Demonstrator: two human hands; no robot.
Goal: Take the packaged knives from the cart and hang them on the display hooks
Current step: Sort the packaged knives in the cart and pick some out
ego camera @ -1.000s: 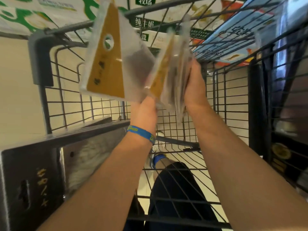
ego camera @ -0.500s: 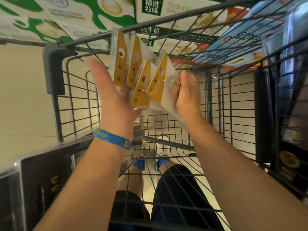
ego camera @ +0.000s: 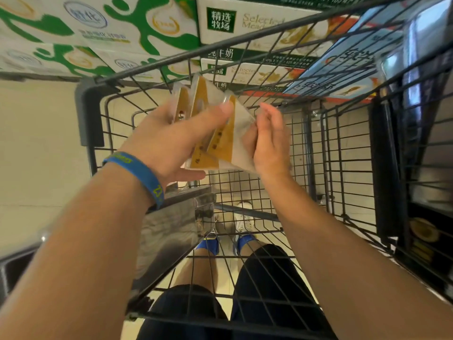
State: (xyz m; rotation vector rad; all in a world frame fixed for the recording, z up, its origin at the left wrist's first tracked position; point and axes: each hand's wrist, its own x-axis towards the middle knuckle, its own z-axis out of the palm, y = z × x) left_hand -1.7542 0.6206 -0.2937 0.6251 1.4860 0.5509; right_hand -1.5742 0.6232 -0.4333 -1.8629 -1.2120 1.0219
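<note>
A black wire shopping cart (ego camera: 89, 114) fills most of the frame, seen from above. Beyond its far rim, stacked green-and-white milk cartons (ego camera: 98, 33) run along the upper left, with blue cartons (ego camera: 343, 69) at the upper right. A large pack with a shiny grey face (ego camera: 171, 229) lies tilted in the cart at lower left. Through the cart's wire floor at bottom centre show the person's legs in dark shorts (ego camera: 264, 278) and white shoes (ego camera: 242, 217). Both forearms reach up from the bottom corners to the middle of the frame. There the left grip (ego camera: 166, 141) holds a fan of packaged knives (ego camera: 220, 143), clear packs with yellow triangular cards, raised above the cart floor and below its far rim. Its thumb (ego camera: 215, 114) is pressed across their front, and its other fingers are hidden behind. The right grip (ego camera: 269, 141) stands just right of the fan, fingers nearly straight and upright, its palm touching the packs' right edge. A blue wristband (ego camera: 139, 173) circles the left wrist.
</note>
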